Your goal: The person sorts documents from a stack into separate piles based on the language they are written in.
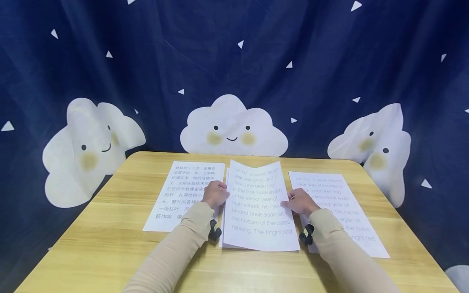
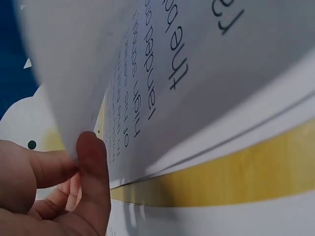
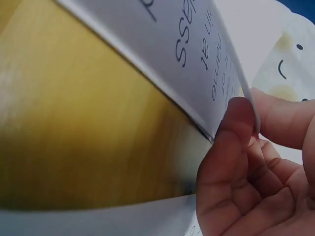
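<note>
A printed sheet of paper [image 1: 256, 203] with English text is lifted above the middle pile, its top edge curving. My left hand [image 1: 216, 194] pinches its left edge between thumb and finger; the left wrist view shows this pinch, the hand [image 2: 69, 187] at the raised sheet's edge. On the opposite side my right hand [image 1: 301, 202] pinches the right edge, and in the right wrist view that hand [image 3: 256, 167] has thumb and forefinger on the paper. Beneath the lifted sheet lies more printed paper [image 2: 236, 98], bearing similar English text.
Left of the middle pile, sheets with Chinese text [image 1: 161, 211] lie on the wooden table [image 1: 91, 248]. To the right is another English sheet [image 1: 370, 240], partly covered by my right hand and sleeve. A dark blue curtain [image 1: 311, 40] with white clouds hangs behind the table.
</note>
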The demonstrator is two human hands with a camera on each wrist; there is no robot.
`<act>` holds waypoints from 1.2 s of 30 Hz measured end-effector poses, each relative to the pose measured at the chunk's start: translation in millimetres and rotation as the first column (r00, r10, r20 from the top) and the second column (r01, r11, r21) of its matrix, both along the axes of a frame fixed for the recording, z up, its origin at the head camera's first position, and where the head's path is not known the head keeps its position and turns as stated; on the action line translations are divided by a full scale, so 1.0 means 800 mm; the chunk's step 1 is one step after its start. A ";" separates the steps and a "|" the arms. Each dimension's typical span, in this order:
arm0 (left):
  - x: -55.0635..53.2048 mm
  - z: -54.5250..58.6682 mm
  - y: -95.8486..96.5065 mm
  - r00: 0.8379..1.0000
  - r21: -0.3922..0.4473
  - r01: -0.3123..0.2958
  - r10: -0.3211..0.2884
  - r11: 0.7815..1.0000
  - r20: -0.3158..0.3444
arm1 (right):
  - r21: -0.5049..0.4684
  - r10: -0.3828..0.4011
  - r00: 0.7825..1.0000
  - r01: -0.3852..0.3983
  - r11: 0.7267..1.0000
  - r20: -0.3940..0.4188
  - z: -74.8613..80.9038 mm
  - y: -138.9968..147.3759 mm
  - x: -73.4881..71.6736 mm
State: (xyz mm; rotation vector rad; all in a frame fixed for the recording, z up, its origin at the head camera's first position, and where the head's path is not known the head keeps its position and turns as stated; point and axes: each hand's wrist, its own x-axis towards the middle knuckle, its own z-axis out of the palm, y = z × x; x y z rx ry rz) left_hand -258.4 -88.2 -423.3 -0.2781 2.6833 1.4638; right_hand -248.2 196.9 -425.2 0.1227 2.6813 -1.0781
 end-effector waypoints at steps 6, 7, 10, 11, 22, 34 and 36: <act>-0.001 -0.001 0.003 0.999 0.017 0.040 -0.040 0.999 0.030 | 0.022 -0.012 1.000 0.013 1.000 -0.015 0.003 0.008 0.001; -0.001 -0.001 0.003 0.998 0.012 0.059 -0.059 0.998 0.034 | 0.028 -0.010 1.000 0.010 1.000 -0.021 0.004 0.009 0.000; -0.002 -0.001 0.003 0.992 0.012 0.108 -0.108 0.994 0.068 | 0.031 -0.008 0.999 0.009 0.999 -0.041 0.006 0.014 0.001; -0.002 -0.001 0.003 0.989 0.015 0.124 -0.125 0.992 0.076 | 0.035 -0.004 0.999 0.006 0.999 -0.046 0.006 0.015 0.000; 0.006 0.007 0.017 0.968 0.209 0.218 -0.238 0.953 0.078 | 0.028 -0.031 0.999 0.031 0.999 -0.029 0.007 0.033 0.001; 0.008 0.010 0.033 0.967 0.197 0.246 -0.253 0.949 0.014 | -0.054 0.010 1.000 -0.010 0.998 -0.010 0.011 0.055 0.003; 0.007 0.010 0.035 0.968 0.183 0.248 -0.252 0.951 0.001 | -0.077 0.018 1.000 -0.018 0.997 -0.006 0.013 0.059 0.004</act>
